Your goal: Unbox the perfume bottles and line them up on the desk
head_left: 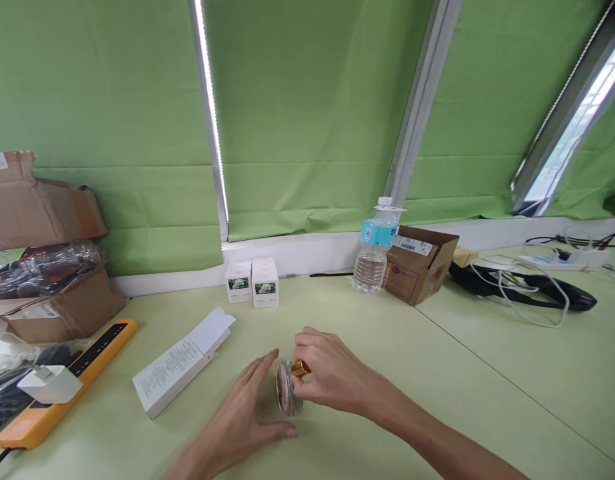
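A small round glass bottle with a gold cap, which looks like a perfume bottle (284, 390), is tilted on its side just above or on the table (367, 353); I cannot tell which. My right hand (330, 370) grips it by the gold cap (300, 368), fingers closed around the neck end. To its left, my left hand (242, 410) is spread with thumb and fingers apart, close to the glass but holding nothing. A white printed box (180, 373) with its end flap open lies on the table left of my hands.
Two small white boxes (252, 283) stand near the wall. Farther right are a water bottle (374, 253), a brown carton (417, 263) and a black device with white cable (527, 287). On the left lie an orange power strip (100, 360) and stacked cardboard boxes (47, 213).
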The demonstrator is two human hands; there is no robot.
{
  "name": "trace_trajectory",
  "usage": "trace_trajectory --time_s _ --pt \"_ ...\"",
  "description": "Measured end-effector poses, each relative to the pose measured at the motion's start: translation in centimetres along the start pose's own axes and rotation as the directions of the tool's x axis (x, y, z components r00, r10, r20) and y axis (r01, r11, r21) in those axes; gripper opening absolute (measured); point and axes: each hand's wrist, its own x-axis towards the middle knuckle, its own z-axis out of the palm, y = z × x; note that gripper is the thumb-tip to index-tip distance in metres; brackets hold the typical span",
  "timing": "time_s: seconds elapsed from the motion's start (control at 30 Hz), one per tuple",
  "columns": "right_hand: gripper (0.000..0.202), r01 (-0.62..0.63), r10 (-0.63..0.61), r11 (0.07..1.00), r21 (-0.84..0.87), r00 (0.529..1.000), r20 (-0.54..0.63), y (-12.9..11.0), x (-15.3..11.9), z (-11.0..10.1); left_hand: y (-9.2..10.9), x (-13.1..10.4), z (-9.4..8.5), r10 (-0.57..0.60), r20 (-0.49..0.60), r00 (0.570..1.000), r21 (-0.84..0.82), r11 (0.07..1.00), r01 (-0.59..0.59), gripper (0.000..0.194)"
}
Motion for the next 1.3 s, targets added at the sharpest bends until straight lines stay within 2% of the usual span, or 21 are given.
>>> trace_trajectory --time_s 0.1,0.27,0.43,0.63,0.77,0.9,1.0,1.07,1.17,1.3 --pt "0.024 0.023 -0.024 0.999 0.024 0.999 0.022 -0.7 -0.1 0.0 0.9 -0.1 0.7 -0.037 0.042 0.998 -0.13 0.991 0.043 0.094" --pt "0.017 0.031 -0.034 0.998 0.051 0.998 0.049 -1.3 -0.2 -0.3 1.9 0.1 0.8 -0.06 -0.013 0.998 -0.225 0.973 0.055 0.074" --pt "0.01 0.02 -0.033 0.99 0.139 0.995 0.092 -1.4 -0.2 -1.1 1.6 0.2 0.9 -0.051 -0.05 0.997 -0.189 0.981 0.041 0.074" --pt "0.025 -0.081 0.053 0.962 0.261 0.992 0.114 -1.2 -0.5 -2.3 0.6 0.1 1.3 -0.079 -0.063 0.995 -0.132 0.989 0.07 0.08" --pt "0.019 -0.104 0.09 0.956 0.273 0.994 0.065 -0.7 -0.3 -2.9 0.3 0.1 1.3 -0.099 -0.076 0.992 -0.093 0.991 0.091 0.078" --pt "0.021 -0.141 0.149 0.963 0.231 0.989 -0.018 0.1 0.2 -2.5 -0.4 0.5 1.3 -0.105 -0.136 0.985 -0.015 0.994 0.104 0.084" --pt "0.019 -0.144 0.143 0.972 0.185 0.99 0.014 0.9 0.3 -1.5 -1.0 0.7 1.2 -0.086 -0.158 0.984 0.063 0.993 0.097 0.089" --pt "0.017 -0.106 0.095 0.984 0.147 0.993 0.074 1.3 0.2 -0.5 -1.2 0.7 1.1 -0.065 -0.163 0.984 0.103 0.991 0.083 0.075" --pt "0.015 -0.074 0.061 0.994 0.083 0.987 0.149 1.8 0.0 0.9 -1.1 0.5 0.8 -0.035 -0.17 0.985 0.125 0.991 0.057 0.044" --pt "0.014 -0.089 0.082 0.996 0.017 0.965 0.251 2.2 -0.3 2.4 -0.9 0.2 0.8 0.007 -0.189 0.982 0.121 0.993 0.016 0.032"
